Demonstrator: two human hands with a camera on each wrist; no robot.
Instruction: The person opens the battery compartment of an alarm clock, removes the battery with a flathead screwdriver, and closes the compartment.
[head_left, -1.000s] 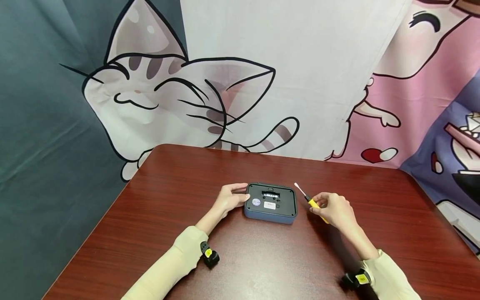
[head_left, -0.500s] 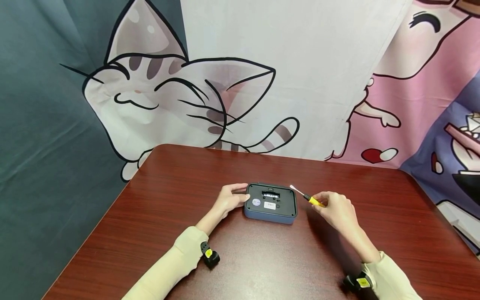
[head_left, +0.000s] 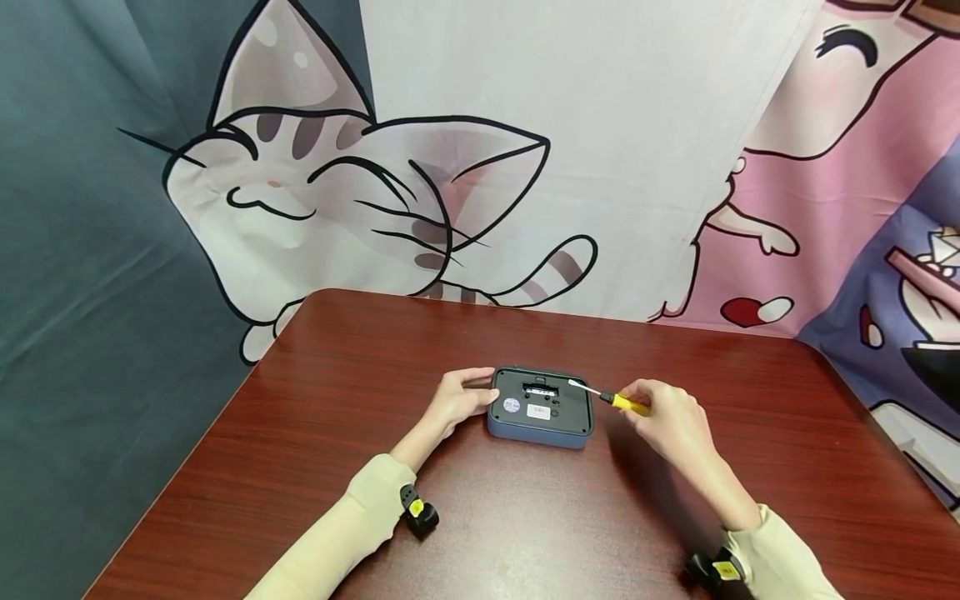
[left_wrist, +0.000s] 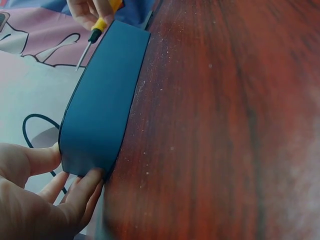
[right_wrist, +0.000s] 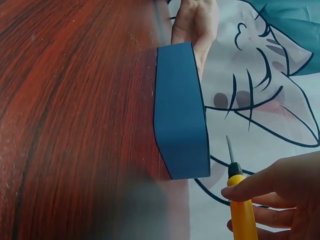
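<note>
A dark blue box-shaped device (head_left: pixel 536 431) lies on the table with its black panelled face up. That face has a small slot (head_left: pixel 541 390) with something pale in it, a round sticker (head_left: pixel 512 405) and a white label (head_left: pixel 537 412). My left hand (head_left: pixel 459 402) grips the device's left end, thumb at the top edge and fingers against the side, as the left wrist view shows on the blue wall (left_wrist: pixel 102 90). My right hand (head_left: pixel 673 418) holds a screwdriver (head_left: pixel 628 405) by its yellow handle. Its metal shank overlaps the panel's far right corner; in the right wrist view the screwdriver (right_wrist: pixel 241 212) points its tip above the face.
The device stands on a reddish-brown wooden table (head_left: pixel 375 367). Behind the table's far edge hangs a cartoon-printed cloth (head_left: pixel 637 167). Each wrist carries a small black camera, such as the left camera (head_left: pixel 422 517).
The screwdriver has swung and moved left, so its tip went from beyond the device's right corner to over the panel. The left hand and the device have stayed in place.
</note>
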